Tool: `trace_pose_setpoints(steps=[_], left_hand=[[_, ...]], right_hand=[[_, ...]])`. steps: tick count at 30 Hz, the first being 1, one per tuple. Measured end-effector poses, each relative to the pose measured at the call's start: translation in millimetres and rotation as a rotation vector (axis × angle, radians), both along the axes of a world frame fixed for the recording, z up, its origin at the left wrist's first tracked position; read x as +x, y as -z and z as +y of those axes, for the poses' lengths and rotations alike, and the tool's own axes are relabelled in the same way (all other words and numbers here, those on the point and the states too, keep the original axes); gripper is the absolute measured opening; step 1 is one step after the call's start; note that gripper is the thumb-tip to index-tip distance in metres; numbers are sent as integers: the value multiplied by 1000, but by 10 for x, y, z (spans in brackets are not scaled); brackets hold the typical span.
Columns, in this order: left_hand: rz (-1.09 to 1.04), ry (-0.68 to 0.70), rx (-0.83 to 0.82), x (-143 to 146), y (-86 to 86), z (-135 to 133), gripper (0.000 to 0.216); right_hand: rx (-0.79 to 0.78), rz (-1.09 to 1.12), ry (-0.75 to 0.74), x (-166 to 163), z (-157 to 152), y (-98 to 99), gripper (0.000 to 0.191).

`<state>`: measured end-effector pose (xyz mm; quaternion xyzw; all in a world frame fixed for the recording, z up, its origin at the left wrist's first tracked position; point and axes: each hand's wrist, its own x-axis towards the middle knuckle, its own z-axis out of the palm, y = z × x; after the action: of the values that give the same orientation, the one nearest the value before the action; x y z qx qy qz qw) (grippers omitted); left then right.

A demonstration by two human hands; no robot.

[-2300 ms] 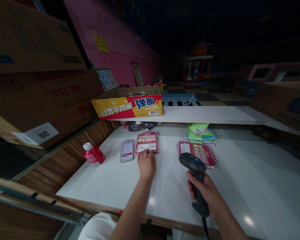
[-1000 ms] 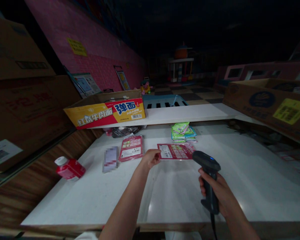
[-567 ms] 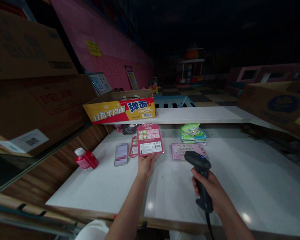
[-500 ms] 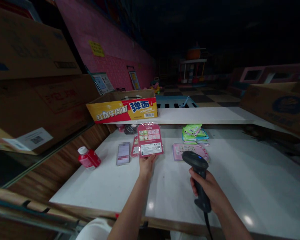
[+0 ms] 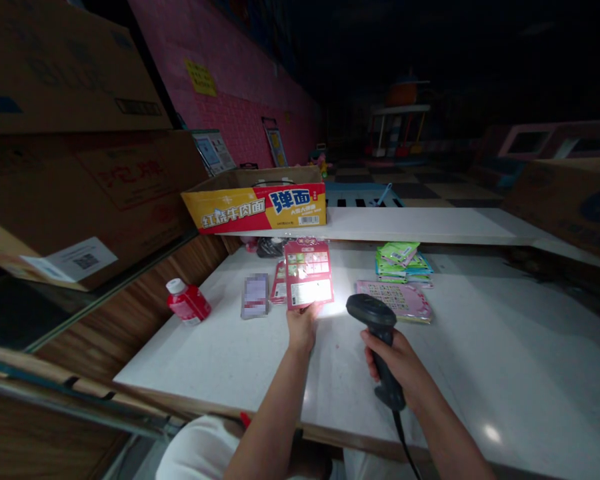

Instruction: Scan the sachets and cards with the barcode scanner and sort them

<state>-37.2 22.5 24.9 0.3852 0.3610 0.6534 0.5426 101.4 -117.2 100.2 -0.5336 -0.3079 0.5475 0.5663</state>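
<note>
My left hand (image 5: 301, 328) grips the lower edge of a pink-red flat package (image 5: 309, 270), holding it tilted up with its printed back and white label toward me. Bright light from the scanner falls on that label. In my right hand (image 5: 397, 363) is a black corded barcode scanner (image 5: 373, 312), its head pointing left at the package. Behind the held package lies a similar red package (image 5: 279, 283), partly covered. A pink patterned package (image 5: 403, 301) rests on the counter just beyond the scanner. Farther back sits a pile of green and blue packets (image 5: 403, 261).
On the white counter (image 5: 220, 360) are a phone (image 5: 255, 295) and a red bottle (image 5: 189, 301) lying tilted. A yellow-red carton (image 5: 260, 207) stands on the raised shelf (image 5: 430, 223). Cardboard boxes (image 5: 125, 193) are stacked at left; another box (image 5: 570, 197) is at right.
The scanner has moved left toward the package and its light now shines on the label. My left hand still holds the package. The whole view has shifted slightly.
</note>
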Motion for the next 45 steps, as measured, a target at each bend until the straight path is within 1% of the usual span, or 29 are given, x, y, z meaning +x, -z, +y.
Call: trace_pose_setpoints(steps=[2,7,12,17,24,28,30,32,34,35,37,39,41,43,45], left_hand=[[-20,3,15,2,16,7,43],[-141,29,-51,-23,55,26,52],[-164,17,-32,-36,49,29,58],[-164,-8,-38,-43,44,41,55],[-197,-57,-25,-68,43,54,50],[-179,-120,-61,-31,44,66,48],[-151,-205,-95,9,43,68,47],[-94,-333,-129,34,37,52,45],[30,-441,-116,19,17,11,42],[134,-473,-80,-8,-1,-17,40],[445,-492,60,-93,-59,-75,33],[840,-464,228,-190,-141,-115,26],[1207,-391,332,-266,-227,-119,23],[1458,-308,335,-307,-289,-83,23],[1580,-262,297,-324,-307,-19,24]], right_hand=[[-5,0,-8,5,11,3,39],[-9,-6,-29,10,23,8,38],[-22,-21,-9,-1,5,8,38],[-19,-28,17,9,-17,26,40],[7,-35,11,31,-43,44,40],[8,-37,14,43,-62,54,41],[11,-33,21,62,-75,61,41],[8,-31,14,93,-96,63,43],[-1,-34,2,133,-127,56,43],[-4,-39,-1,153,-145,49,43],[-12,-49,7,191,-180,35,43],[-14,-49,26,221,-205,26,43],[-12,-39,36,243,-214,30,43],[-2,-29,35,258,-212,47,42],[2,-25,30,269,-206,68,41]])
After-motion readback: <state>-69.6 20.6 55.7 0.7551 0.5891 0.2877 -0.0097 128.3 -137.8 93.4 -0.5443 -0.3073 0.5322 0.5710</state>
